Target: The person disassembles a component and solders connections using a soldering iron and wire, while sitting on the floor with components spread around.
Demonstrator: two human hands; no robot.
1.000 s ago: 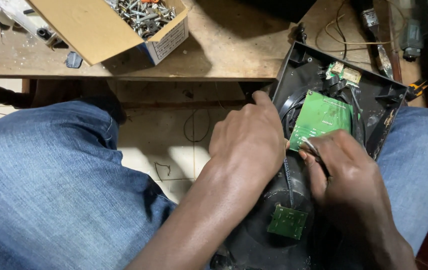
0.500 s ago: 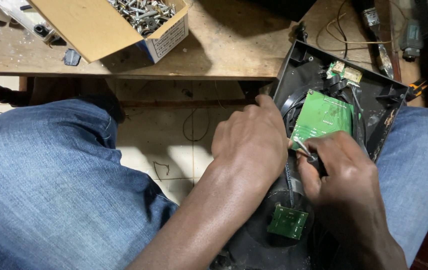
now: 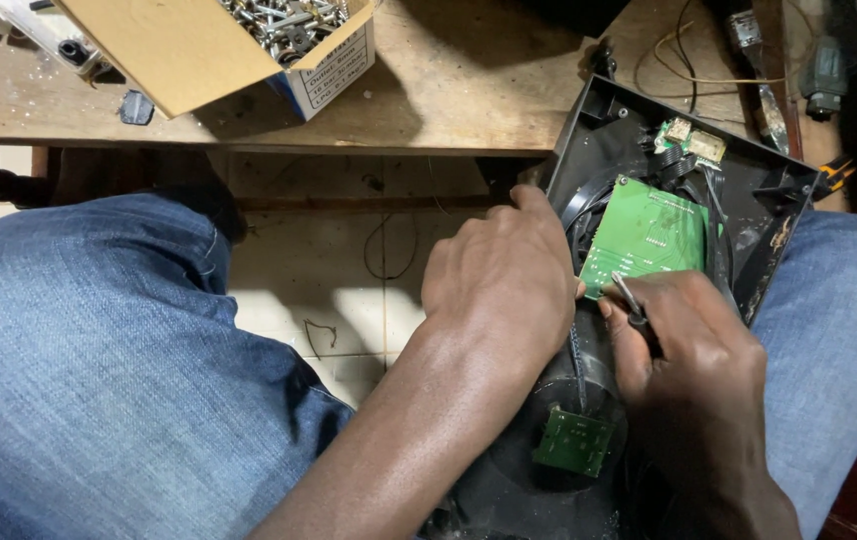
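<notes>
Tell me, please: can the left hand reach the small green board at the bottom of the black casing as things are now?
Probably yes. The left hand rests on the black casing beside the large green board, and the small green board lies uncovered just below it. The right hand, holding a thin tool, sits beside that path, not across it.

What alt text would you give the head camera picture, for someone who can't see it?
Two bare hands work inside an open black casing held on a seated person's lap: the left hand steadies it while the right hand holds a thin tool at the edge of a green circuit board. Above, a wooden bench carries a cardboard box of screws.
</notes>
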